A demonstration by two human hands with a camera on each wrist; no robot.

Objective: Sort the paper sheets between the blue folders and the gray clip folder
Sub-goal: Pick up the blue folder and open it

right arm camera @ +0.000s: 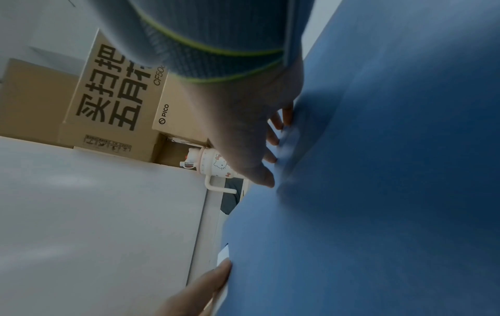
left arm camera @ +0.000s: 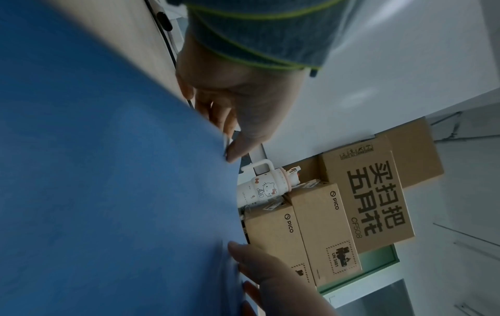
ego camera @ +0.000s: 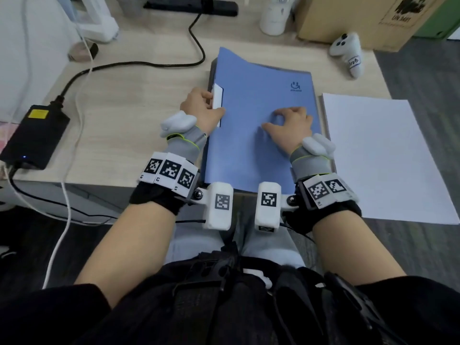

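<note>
A blue folder [ego camera: 258, 125] lies closed in the middle of the desk. My left hand [ego camera: 214, 103] pinches its left edge beside a white label tab [ego camera: 217, 99], thumb on top and fingers at the rim; the left wrist view shows the same grip [left arm camera: 230, 139]. On the cover my right hand [ego camera: 273, 119] presses down with spread fingertips [right arm camera: 270, 181]. A dark gray edge [ego camera: 210, 73] shows under the blue folder, perhaps the gray clip folder. A stack of white paper sheets [ego camera: 380, 158] lies to the right, overhanging the desk's front edge.
A black power adapter [ego camera: 34, 135] and its cables [ego camera: 139, 64] occupy the left of the desk. At the back right are a white controller [ego camera: 348, 53], a white bottle [ego camera: 273, 18] and cardboard boxes [ego camera: 361, 18]. The desk's front edge runs just below my wrists.
</note>
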